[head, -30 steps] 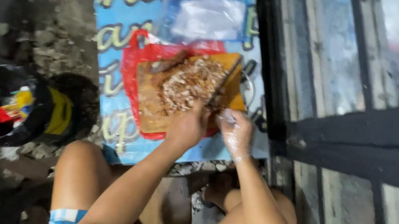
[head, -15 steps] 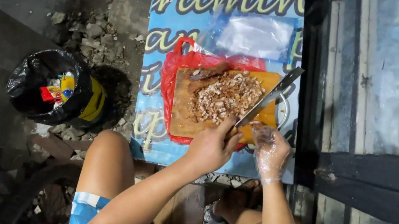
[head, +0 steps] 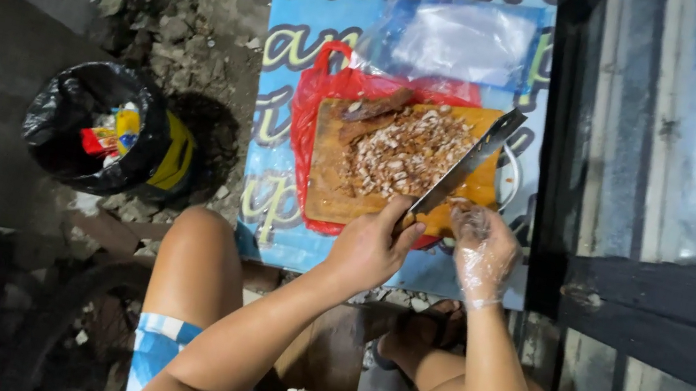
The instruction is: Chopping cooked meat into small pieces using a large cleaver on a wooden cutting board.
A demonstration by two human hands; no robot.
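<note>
Right now I see the left hand (head: 371, 252) wrapped around the handle of a broad steel cleaver (head: 466, 164), fingers pressed together on it. The blade's long axis runs diagonally up and away to the right, from the grip near the board's near edge toward its far right corner. The blade rests along the right flank of the heap of chopped brown meat (head: 404, 150), which sits mid-board on the orange-brown wooden chopping board (head: 325, 191). So the heap lies up and to the left of the grip, on the left side of the blade.

My right hand (head: 481, 252), in a clear plastic glove, hovers just beside the blade's heel at the board's near right corner; its fingers are loosely curled and I see nothing pinched in them. It is near the cleaver but stands off from the heap, with the blade between.

Under the board lies a red plastic bag (head: 313, 99) on a blue printed banner sheet (head: 300, 6); a black-lined waste bin (head: 98, 123) stands well apart on the left.
</note>
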